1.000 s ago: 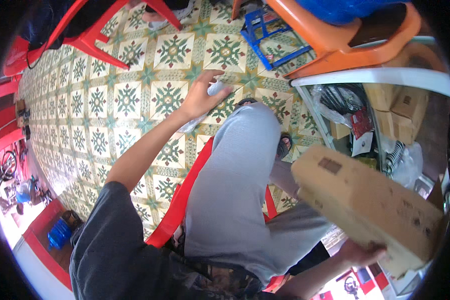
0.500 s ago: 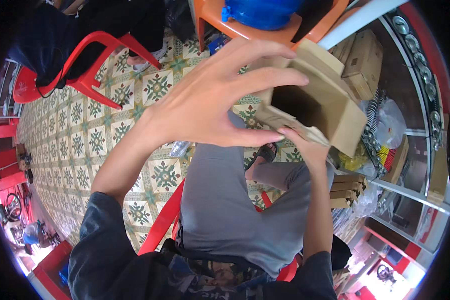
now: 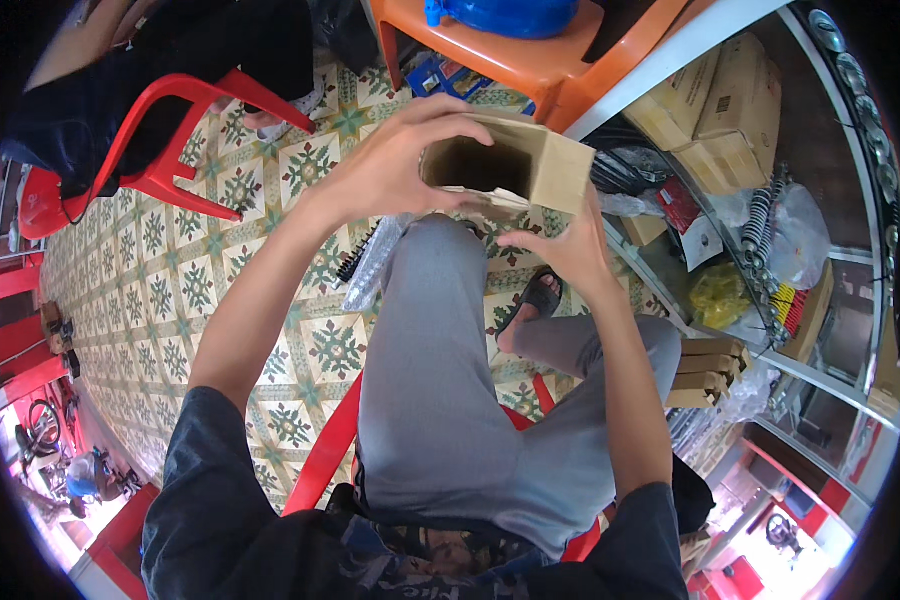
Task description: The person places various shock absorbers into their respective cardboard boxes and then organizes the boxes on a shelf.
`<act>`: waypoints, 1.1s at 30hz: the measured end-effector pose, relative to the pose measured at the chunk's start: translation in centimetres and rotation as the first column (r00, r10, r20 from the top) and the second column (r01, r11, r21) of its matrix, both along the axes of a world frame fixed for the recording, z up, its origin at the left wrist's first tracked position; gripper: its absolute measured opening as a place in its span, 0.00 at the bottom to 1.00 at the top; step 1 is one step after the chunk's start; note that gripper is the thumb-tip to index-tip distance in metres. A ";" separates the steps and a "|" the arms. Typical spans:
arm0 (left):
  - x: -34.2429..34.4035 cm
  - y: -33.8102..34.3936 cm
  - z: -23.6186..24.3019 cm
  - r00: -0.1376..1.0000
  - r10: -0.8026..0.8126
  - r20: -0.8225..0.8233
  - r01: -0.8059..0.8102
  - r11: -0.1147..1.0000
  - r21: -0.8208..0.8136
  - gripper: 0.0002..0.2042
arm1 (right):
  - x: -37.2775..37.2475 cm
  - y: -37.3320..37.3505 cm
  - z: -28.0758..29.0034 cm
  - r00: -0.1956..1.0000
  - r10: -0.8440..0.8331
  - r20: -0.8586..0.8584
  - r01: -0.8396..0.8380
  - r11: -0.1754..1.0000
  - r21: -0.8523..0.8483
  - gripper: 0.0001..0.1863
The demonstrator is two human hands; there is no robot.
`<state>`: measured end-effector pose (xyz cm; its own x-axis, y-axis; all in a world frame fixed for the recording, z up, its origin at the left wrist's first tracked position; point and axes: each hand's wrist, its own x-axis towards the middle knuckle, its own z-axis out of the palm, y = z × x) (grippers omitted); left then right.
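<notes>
I see the left hand (image 3: 395, 165) gripping the open end of a cardboard box (image 3: 510, 165), fingers curled over its top edge. The right hand (image 3: 565, 250) grips the box from below, at its lower flap. The box is held above my knees, over the tiled floor (image 3: 170, 270).

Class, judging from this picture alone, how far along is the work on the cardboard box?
Done: the long brown cardboard box is up off the floor, its end open and looking empty. In hand: left hand grips the open end, right hand is under it. Left: the flaps are not closed.
</notes>
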<state>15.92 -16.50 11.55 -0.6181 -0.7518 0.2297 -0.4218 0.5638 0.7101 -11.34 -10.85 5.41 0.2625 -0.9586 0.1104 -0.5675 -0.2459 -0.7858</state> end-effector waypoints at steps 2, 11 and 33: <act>0.9 -0.5 -2.4 0.990 0.133 0.056 -0.128 0.988 -0.087 0.28 | -0.5 1.3 -0.5 0.990 -0.130 -0.047 0.128 0.990 -0.053 0.59; 3.2 -5.5 -16.0 0.940 0.287 0.183 -0.274 0.957 -0.097 0.30 | -6.1 6.4 -1.3 0.988 -0.130 -0.083 0.147 0.955 0.257 0.46; 2.4 -8.6 -20.0 0.696 0.437 0.569 -0.446 0.885 -0.135 0.52 | -7.4 6.6 2.3 0.957 -0.247 -0.152 0.269 0.952 0.148 0.21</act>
<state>18.32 -25.08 -8.42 -0.2247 -0.9723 -0.0638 -0.9444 0.2011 0.2602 -18.73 -4.28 7.71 0.0048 -0.9973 -0.0738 -0.6938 0.0498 -0.7184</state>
